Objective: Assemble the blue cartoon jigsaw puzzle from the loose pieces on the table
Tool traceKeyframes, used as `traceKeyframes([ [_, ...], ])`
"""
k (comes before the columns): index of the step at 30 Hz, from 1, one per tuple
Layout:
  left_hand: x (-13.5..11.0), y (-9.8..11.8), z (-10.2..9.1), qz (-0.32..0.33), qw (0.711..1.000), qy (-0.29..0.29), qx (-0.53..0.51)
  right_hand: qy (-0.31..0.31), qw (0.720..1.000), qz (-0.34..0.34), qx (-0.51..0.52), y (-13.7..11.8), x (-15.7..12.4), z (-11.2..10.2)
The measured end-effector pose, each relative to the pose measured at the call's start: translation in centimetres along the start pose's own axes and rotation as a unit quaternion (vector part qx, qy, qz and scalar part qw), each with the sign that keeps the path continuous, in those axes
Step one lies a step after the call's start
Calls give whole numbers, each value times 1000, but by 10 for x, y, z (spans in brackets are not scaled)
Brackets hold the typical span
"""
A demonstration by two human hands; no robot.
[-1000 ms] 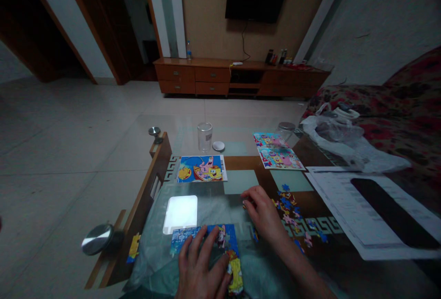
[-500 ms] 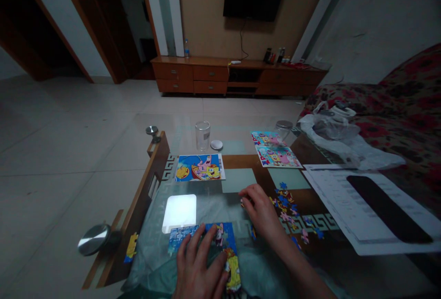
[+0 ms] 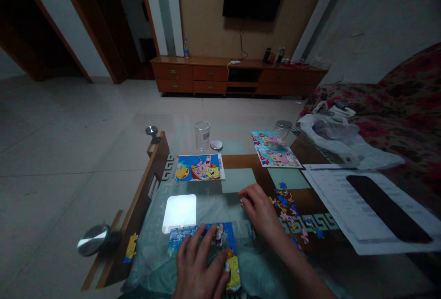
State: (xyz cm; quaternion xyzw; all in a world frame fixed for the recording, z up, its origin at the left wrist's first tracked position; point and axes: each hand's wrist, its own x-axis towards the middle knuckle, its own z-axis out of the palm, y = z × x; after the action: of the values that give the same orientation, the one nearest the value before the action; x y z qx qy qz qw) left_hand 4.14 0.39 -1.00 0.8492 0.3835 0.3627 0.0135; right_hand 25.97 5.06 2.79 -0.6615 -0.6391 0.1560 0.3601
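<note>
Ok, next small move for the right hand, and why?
Probably bring one of the loose jigsaw pieces over to the part-built puzzle: the right hand sits just beside them, while the left hand lies on the puzzle.

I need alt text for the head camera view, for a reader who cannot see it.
Two bare hands work at a SpongeBob jigsaw puzzle on a glass table: the left hand presses on its assembled part, and the right hand rests near loose pieces. Printed picture cards lie beyond them.
</note>
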Motion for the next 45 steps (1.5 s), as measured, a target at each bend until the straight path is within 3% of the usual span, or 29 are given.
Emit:
traceKeyframes([
  [26, 1, 1, -3, 0, 1000, -21, 15, 7, 1000, -7, 2, 0, 0, 0],
  [45, 1, 2, -3, -28, 999, 9, -16, 10, 1000, -7, 2, 0, 0, 1],
])
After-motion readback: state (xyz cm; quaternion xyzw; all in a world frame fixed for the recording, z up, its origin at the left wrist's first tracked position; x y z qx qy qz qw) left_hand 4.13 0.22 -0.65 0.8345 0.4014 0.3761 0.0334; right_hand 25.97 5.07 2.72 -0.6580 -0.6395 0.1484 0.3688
